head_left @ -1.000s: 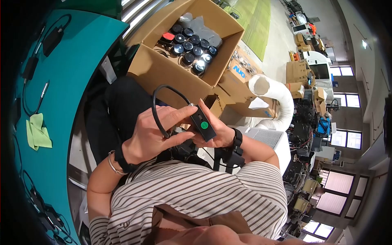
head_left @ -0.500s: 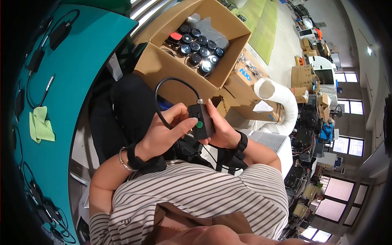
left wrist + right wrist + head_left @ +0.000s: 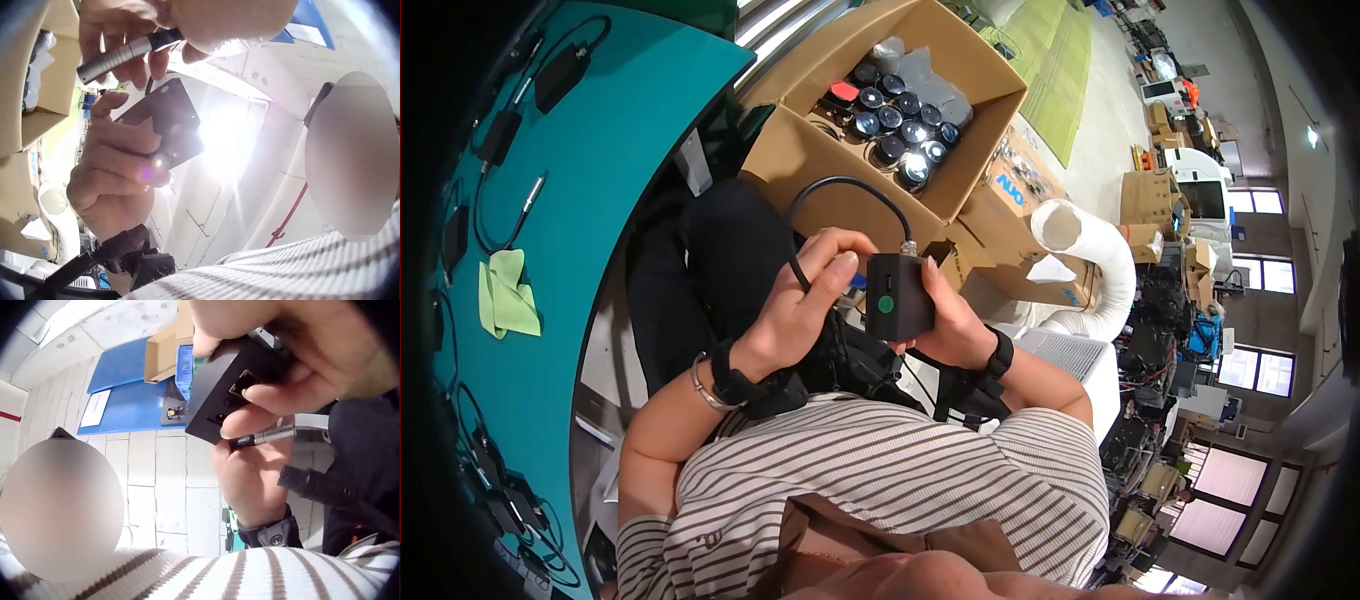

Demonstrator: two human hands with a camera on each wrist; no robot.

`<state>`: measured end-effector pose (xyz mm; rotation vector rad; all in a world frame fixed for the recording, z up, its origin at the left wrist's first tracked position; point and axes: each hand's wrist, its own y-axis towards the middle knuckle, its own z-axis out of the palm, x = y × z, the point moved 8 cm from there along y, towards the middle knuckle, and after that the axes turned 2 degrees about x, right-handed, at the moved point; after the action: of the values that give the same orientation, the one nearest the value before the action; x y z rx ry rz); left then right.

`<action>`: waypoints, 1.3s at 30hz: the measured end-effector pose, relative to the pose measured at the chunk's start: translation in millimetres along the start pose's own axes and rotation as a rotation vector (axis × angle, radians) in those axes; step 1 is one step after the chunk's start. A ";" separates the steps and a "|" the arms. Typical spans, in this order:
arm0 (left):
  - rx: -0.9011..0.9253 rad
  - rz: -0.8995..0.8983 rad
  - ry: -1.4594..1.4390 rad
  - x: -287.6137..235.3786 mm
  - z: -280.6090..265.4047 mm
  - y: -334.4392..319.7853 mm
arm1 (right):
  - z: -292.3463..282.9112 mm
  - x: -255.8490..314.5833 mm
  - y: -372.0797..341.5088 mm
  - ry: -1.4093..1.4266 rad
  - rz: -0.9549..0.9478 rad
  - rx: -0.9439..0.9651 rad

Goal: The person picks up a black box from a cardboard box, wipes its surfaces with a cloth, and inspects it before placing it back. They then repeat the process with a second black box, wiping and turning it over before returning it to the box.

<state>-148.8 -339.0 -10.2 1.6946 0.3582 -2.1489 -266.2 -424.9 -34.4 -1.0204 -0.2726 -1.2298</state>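
My right hand (image 3: 955, 322) grips a small black box (image 3: 900, 300) with a round green sticker (image 3: 886, 303) on its face. A black cable (image 3: 852, 182) leaves a metal fitting on the box's far end and loops over to my left hand (image 3: 785, 308). In the left wrist view, a ribbed silver plug (image 3: 119, 59) is held among the left fingers, apart from the box. The right wrist view shows sockets (image 3: 242, 384) in the box's side, partly covered by right fingertips, with the silver plug (image 3: 275, 435) just below.
An open carton (image 3: 830, 185) of round dark-lidded items stands ahead, beside another carton (image 3: 1020, 190) and a white duct hose (image 3: 1110, 255). On the left, the green table (image 3: 630, 90) carries black boxes with cables (image 3: 562, 78) and a light green cloth (image 3: 508, 292).
The black box has turned from slanted to upright in my right hand. My left fingers, earlier at its metal fitting and then on its face, have drawn away to the left.
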 end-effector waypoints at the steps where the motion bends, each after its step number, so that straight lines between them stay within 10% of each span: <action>1: -0.003 0.082 0.105 -5.3 1.8 1.5 | 4.1 -0.3 -0.7 0.046 0.000 0.038; 21: 0.312 -0.105 0.582 -18.6 -14.9 -34.4 | 13.0 -6.9 0.0 0.172 0.062 0.113; 29: -0.765 -0.094 1.125 -127.1 -182.4 -148.8 | 6.1 12.1 0.5 0.205 0.015 -0.009; 32: -0.818 -0.123 1.506 -121.9 -219.0 -167.9 | 6.4 4.3 0.5 0.213 0.058 0.011; 39: -0.851 -0.243 1.351 -105.2 -262.0 -174.9 | 8.8 10.5 -3.1 0.220 0.046 0.023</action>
<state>23.5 -57.1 22.8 2.2151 1.5632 -0.3811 -262.1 -424.9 -20.9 -0.8587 -0.0909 -1.2822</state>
